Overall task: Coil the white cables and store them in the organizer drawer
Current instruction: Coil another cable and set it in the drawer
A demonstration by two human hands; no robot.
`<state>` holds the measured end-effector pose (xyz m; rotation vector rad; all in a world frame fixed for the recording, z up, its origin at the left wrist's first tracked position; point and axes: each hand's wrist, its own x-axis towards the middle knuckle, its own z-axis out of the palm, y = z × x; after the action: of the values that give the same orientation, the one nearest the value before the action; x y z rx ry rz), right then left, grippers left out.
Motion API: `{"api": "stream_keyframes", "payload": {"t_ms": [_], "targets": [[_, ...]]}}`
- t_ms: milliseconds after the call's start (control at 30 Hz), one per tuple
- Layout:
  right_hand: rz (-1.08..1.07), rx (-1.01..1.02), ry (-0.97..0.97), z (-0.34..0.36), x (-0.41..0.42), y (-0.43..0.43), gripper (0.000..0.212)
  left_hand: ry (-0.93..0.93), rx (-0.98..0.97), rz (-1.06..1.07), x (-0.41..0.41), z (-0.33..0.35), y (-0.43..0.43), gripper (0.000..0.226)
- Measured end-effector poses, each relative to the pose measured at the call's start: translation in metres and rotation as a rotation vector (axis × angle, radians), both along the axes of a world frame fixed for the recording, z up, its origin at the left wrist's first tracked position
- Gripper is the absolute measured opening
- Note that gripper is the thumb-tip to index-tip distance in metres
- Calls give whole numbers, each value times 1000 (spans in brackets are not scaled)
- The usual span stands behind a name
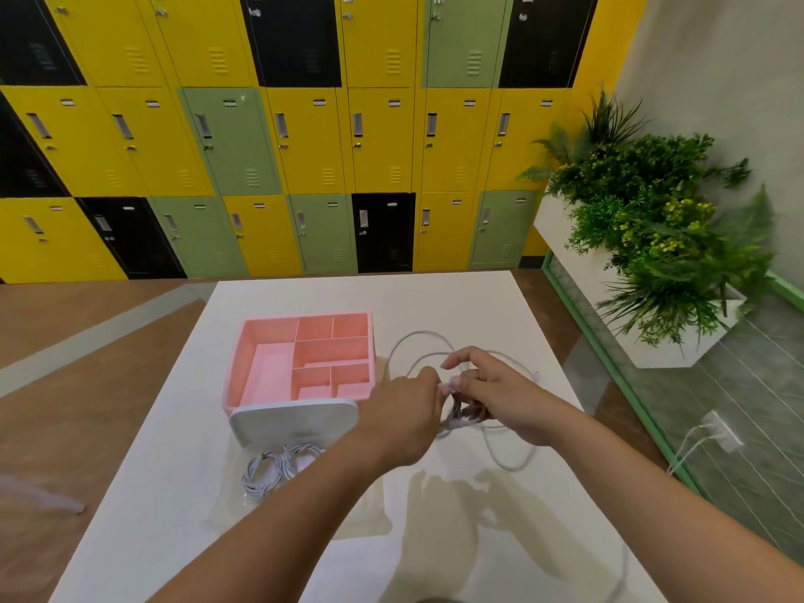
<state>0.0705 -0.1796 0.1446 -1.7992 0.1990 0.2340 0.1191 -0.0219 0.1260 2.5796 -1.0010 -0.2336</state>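
Two hands, left (400, 411) and right (491, 389), both pinch one partly coiled white cable (509, 459) with curled fingers, above the white surface (435, 306) and right of one pink organizer (261, 341). Its clear drawer (356, 515) stands open and holds what look like two coiled cables (269, 472).

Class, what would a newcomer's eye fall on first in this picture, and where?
Yellow, green and black lockers fill the back wall. On the white table, a pink organizer sits left of centre. Right of it, the left hand and right hand grip a white cable.
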Motion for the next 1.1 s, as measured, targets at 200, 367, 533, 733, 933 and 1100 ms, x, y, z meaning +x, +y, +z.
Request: {"api": "stream_keyframes", "payload": {"t_ms": [200, 367, 533, 733, 933, 1100], "targets": [[68, -106, 36, 6, -3, -13, 6, 264, -120, 75, 4, -4, 8, 32], [-37, -437, -70, 2, -10, -16, 23, 473, -353, 189, 9, -7, 9, 29], [-167, -216, -46, -5, -12, -10, 9, 514, -402, 190, 8, -7, 7, 31], [-269, -10, -97, -10, -13, -2, 5, 557, -360, 201, 6, -8, 7, 38], [-302, 13, -141, -8, -17, 4, 5, 424, -243, 200, 1, -4, 6, 61], [-300, -1, -148, -3, -18, 8, 5, 225, -248, 251, -4, -6, 1, 55]]}}
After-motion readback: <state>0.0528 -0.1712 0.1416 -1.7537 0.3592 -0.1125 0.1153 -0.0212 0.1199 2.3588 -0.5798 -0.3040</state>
